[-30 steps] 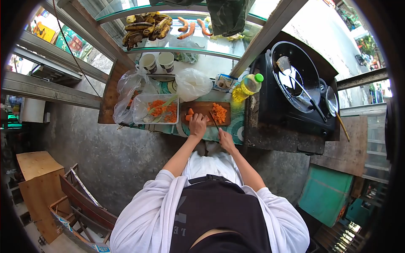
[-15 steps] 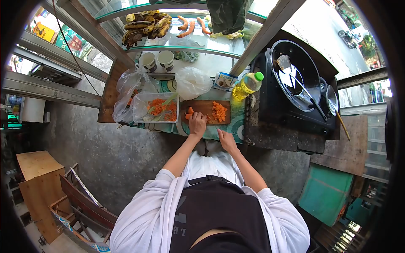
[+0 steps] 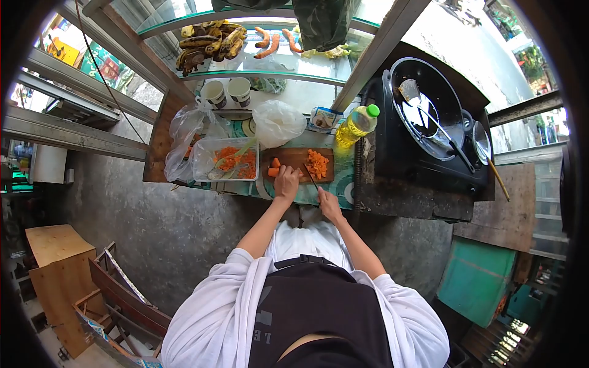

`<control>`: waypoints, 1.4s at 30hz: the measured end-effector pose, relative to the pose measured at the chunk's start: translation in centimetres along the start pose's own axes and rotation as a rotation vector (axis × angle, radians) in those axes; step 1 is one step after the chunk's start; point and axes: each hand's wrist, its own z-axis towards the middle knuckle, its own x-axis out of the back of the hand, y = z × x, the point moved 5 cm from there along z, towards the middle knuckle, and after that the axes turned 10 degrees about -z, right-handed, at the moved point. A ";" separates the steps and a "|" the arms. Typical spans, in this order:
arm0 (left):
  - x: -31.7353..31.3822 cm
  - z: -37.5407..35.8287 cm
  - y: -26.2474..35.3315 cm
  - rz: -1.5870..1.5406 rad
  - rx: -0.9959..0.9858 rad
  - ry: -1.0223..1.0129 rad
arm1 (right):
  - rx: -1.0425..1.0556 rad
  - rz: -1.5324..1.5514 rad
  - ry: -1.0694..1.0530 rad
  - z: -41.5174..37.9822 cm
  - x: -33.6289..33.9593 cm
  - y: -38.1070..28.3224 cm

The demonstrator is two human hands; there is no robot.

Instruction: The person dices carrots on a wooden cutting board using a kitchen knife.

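Grey concrete floor lies below a narrow counter. Nearest, the right hand (image 3: pixel 329 205) grips a knife (image 3: pixel 310 176), its blade running toward eleven o'clock onto the wooden cutting board (image 3: pixel 294 156). At ten o'clock from it, the left hand (image 3: pixel 286 183) presses curled fingers on a carrot piece (image 3: pixel 274 167). Chopped carrot (image 3: pixel 317 164) lies beyond the blade, a clear tub (image 3: pixel 226 159) at nine o'clock.

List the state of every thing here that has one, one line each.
left hand: pressing a carrot piece on the board
right hand: gripping the knife
knife: blade on the cutting board
diced carrot: heaped on the board
plastic tub: open, holding carrot scraps
oil bottle: capped
wok: holding utensils
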 end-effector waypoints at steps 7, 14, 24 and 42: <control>-0.7 0.8 0.0 -0.029 0.014 -0.050 | 0.151 -0.087 0.162 -0.7 -0.2 -0.9; -1.2 0.5 -0.7 -0.035 -0.001 -0.015 | 0.083 -0.088 0.135 -1.3 -0.8 -1.0; -0.7 0.5 -0.2 -0.029 0.020 -0.017 | 0.020 -0.294 0.086 -1.0 0.3 -2.7; -0.9 0.4 -0.8 -0.096 0.075 -0.013 | 0.048 -0.147 0.168 -0.8 0.2 -1.2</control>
